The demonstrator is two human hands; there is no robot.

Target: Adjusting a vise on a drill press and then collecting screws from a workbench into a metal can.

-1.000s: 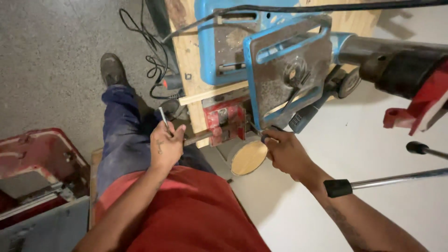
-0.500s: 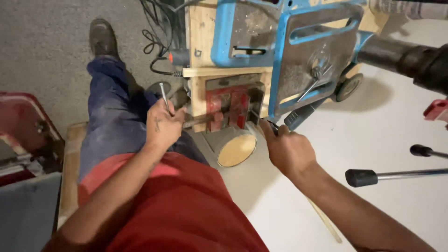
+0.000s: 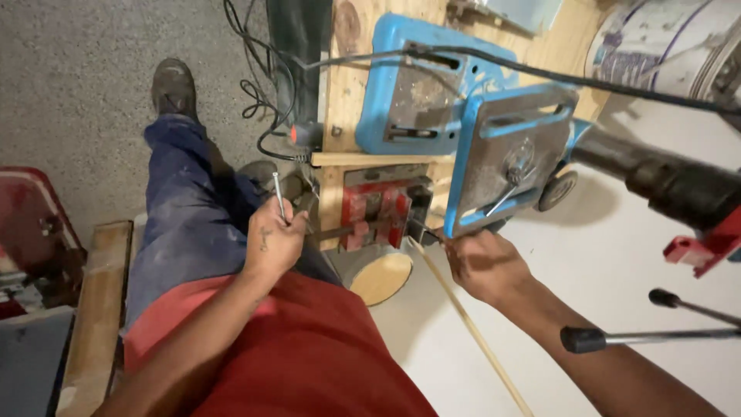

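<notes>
My left hand (image 3: 272, 245) grips the thin metal handle bar (image 3: 278, 194) of a red vise (image 3: 380, 212); the bar's end sticks up above my fist. My right hand (image 3: 480, 264) pinches a long thin wooden stick (image 3: 471, 328) at its upper end, right at the jaws of the vise. The stick runs down and to the right past my forearm. The vise sits under the grey table (image 3: 519, 158) of a blue drill press (image 3: 401, 93). A round wooden disc (image 3: 381, 278) lies just below the vise, between my two hands.
The drill press stands on a plywood base (image 3: 340, 100) with black cables (image 3: 262, 116) trailing to its left. Two black-knobbed feed levers (image 3: 641, 337) jut in at the right. A red case (image 3: 31, 232) and a wooden plank (image 3: 93, 309) lie to the left of my leg (image 3: 185, 208).
The view has shifted right and closer. My right hand now holds a thin wooden stick at the vise jaws. My left hand has stayed on the vise handle.
</notes>
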